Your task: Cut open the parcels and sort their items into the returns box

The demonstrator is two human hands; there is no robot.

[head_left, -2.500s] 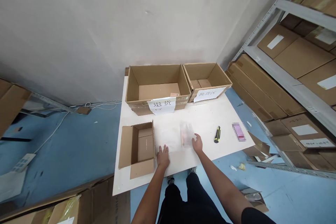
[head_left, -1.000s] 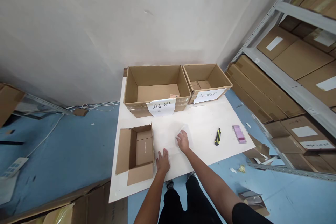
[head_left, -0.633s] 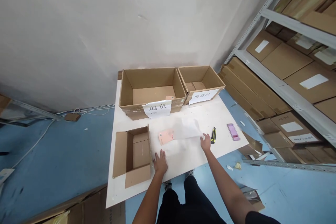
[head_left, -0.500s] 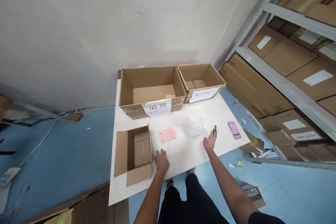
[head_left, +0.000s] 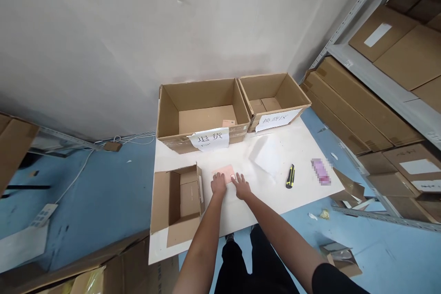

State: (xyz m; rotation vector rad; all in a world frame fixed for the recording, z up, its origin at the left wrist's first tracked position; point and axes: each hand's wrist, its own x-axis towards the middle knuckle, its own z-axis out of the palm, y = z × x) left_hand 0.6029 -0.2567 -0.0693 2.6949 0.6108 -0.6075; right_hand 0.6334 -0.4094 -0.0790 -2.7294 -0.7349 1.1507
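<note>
A flat pink packet [head_left: 224,172] lies on the white table, right of the small open carton. My left hand [head_left: 218,184] rests with its fingertips on the packet's lower left part. At the packet's right end, my right hand [head_left: 242,187] is open, its fingers spread, touching or just beside the edge. The packet lies flat under the hands and looks unlifted. Farther right lies a black and yellow box cutter [head_left: 290,176], apart from both hands. A thin whitish translucent sheet or bag [head_left: 265,155] lies between the packet and the cutter.
Two open cardboard boxes with paper labels, a larger one [head_left: 203,147] and a smaller one [head_left: 279,119], stand along the back. The small carton [head_left: 185,197] has its flaps out at left. A pixelated purple item [head_left: 320,171] lies at right. Shelving [head_left: 379,78] with cartons stands beyond.
My right hand has let go of the box cutter, now on the table, and moved left to the pink packet. My left hand has moved up and right onto the packet.
</note>
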